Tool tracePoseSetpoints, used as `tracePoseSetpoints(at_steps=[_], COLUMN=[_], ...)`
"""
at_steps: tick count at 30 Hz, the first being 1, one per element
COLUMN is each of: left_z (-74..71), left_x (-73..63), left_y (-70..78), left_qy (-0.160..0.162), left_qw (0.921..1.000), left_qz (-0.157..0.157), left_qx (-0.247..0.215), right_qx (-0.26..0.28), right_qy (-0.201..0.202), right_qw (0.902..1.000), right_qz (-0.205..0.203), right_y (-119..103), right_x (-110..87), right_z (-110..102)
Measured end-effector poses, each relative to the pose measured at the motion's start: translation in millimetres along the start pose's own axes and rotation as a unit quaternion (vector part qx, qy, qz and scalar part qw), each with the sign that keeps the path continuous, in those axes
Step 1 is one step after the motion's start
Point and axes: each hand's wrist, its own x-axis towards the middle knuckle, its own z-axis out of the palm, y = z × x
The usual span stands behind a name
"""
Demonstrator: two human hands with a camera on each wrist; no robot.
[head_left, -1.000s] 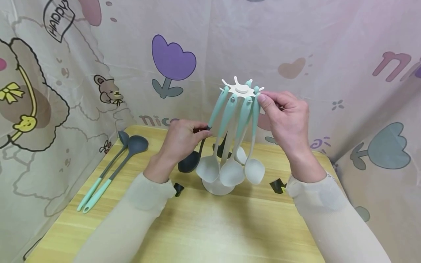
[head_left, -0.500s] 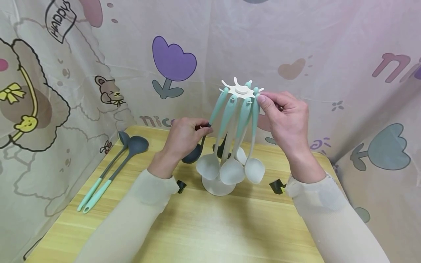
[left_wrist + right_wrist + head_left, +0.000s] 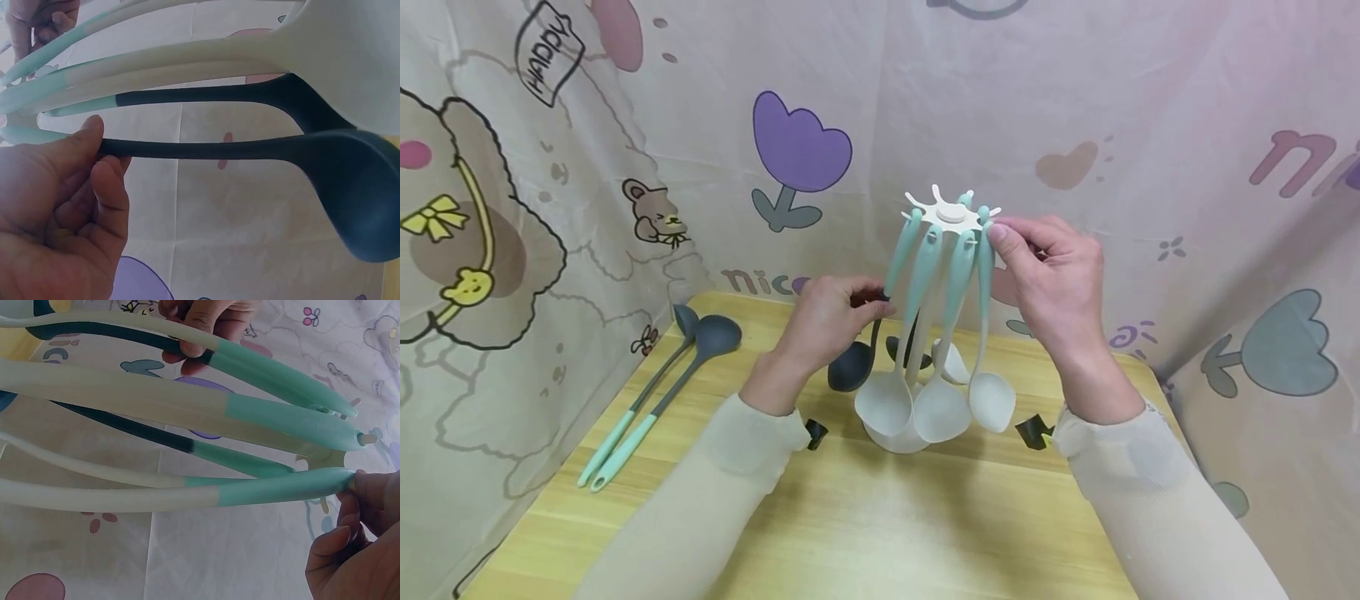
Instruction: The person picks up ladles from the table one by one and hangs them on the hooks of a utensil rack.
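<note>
A white rack (image 3: 951, 214) with radiating hooks stands on a round base, hung with mint-handled utensils. My left hand (image 3: 823, 321) pinches a dark ladle (image 3: 852, 367) where its mint handle meets the dark shaft, its handle end at a hook. In the left wrist view, the dark ladle (image 3: 206, 150) stretches away from my thumb and fingertips. On the rack's right side, my right hand (image 3: 1052, 267) pinches the top end of a white ladle (image 3: 992, 402). The right wrist view shows that mint handle end (image 3: 337, 481) between thumb and finger. White ladles (image 3: 883, 402) hang at the front.
Two dark utensils with mint handles, a ladle (image 3: 717, 335) and another partly behind it (image 3: 684, 321), lie on the wooden table (image 3: 925, 533) at left. Behind the rack hang another dark utensil (image 3: 898, 350) and a white one (image 3: 953, 364). A printed cloth (image 3: 925, 100) surrounds the table.
My left hand has moved slightly right with the dark ladle, whose bowl now sits closer to the stand. The hanging white bowls have shifted a little right. The right hand stays at the same handle.
</note>
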Motion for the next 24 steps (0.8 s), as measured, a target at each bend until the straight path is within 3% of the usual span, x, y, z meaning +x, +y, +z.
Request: tracePoseSetpoints(at_steps=[24], left_z=[-3.7], left_x=[-1.9], left_y=[6.1], left_qy=[0.011], left_qw=[0.9999], left_qz=[-0.007], left_qx=[0.001], right_qx=[0.003], right_qy=[0.003], right_qw=[1.0], right_qz=[-0.002], right_y=[-1.5], right_x=[-1.9], right_z=[0.4])
